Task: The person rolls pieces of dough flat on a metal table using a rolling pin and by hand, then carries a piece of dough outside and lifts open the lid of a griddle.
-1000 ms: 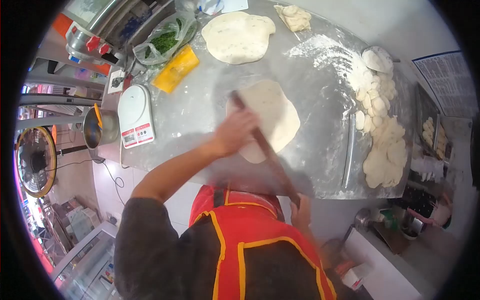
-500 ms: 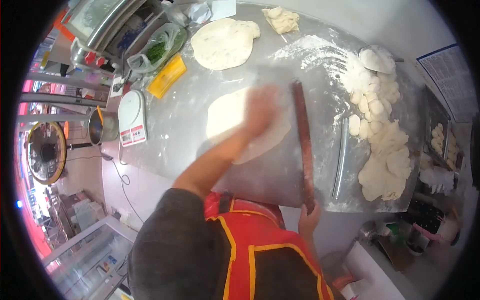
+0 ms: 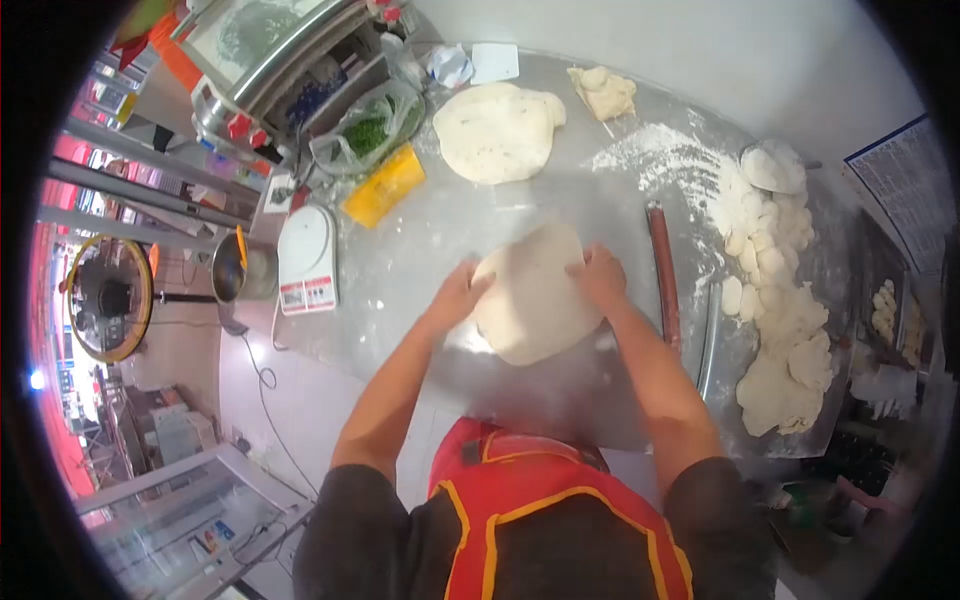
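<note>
A flat, pale sheet of dough (image 3: 540,300) lies on the metal table in front of me. My left hand (image 3: 460,293) grips its left edge between thumb and fingers. At the right edge, my right hand (image 3: 600,276) holds the dough in the same way. The dark red rolling pin (image 3: 663,280) rests on the table to the right of my right hand, touched by neither hand.
Behind lie a larger dough sheet (image 3: 497,133), a yellow scraper (image 3: 384,187) and a bag of chopped greens (image 3: 368,130). A white scale (image 3: 306,250) stands left. On the right are a metal rod (image 3: 711,340), dough pieces (image 3: 785,375) and a flour bowl (image 3: 773,166).
My left hand has moved off the dough's middle to its left edge. My right hand has let go of the rolling pin and taken the dough's right edge. The view has shifted.
</note>
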A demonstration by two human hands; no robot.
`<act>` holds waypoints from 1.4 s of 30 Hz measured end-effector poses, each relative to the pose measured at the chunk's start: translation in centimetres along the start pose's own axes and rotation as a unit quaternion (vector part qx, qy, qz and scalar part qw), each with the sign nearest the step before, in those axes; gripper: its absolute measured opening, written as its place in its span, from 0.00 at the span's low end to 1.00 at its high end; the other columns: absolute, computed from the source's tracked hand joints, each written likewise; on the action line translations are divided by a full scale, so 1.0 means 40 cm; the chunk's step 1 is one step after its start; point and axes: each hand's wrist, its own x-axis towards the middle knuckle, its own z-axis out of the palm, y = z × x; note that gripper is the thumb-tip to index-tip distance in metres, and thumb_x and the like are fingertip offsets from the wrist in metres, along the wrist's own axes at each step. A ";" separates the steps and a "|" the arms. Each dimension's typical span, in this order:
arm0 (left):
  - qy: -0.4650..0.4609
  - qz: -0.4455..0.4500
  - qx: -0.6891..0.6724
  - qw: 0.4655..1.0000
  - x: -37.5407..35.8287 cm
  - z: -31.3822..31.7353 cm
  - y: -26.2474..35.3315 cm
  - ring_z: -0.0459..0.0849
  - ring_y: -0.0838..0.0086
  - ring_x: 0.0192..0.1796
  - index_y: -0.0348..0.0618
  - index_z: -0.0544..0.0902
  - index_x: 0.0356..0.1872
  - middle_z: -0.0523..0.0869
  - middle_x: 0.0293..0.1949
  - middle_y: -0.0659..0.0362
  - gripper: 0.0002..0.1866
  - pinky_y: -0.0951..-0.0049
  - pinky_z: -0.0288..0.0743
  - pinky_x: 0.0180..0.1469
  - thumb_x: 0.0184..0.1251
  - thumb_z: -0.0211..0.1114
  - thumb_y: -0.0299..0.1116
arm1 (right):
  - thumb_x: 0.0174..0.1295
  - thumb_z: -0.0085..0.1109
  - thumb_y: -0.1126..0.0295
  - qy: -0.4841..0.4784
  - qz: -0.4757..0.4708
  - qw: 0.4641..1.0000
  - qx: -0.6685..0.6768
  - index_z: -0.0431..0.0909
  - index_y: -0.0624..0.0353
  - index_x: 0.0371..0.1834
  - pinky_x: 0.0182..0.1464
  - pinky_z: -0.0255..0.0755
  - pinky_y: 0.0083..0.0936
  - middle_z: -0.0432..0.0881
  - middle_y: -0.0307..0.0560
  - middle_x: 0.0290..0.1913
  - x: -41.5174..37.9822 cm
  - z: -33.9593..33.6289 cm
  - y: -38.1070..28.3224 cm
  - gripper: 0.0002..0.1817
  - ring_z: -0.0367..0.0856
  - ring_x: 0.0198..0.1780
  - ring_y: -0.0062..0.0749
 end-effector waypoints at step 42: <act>0.027 0.274 0.163 0.948 0.448 0.129 0.028 0.68 0.52 0.70 0.35 0.72 0.64 0.75 0.63 0.44 0.23 0.55 0.57 0.74 0.69 0.55 0.31 | 0.72 0.48 0.63 0.166 -0.230 0.858 -0.429 0.73 0.60 0.65 0.76 0.50 0.47 0.68 0.60 0.70 0.766 -0.179 0.713 0.22 0.65 0.71 0.53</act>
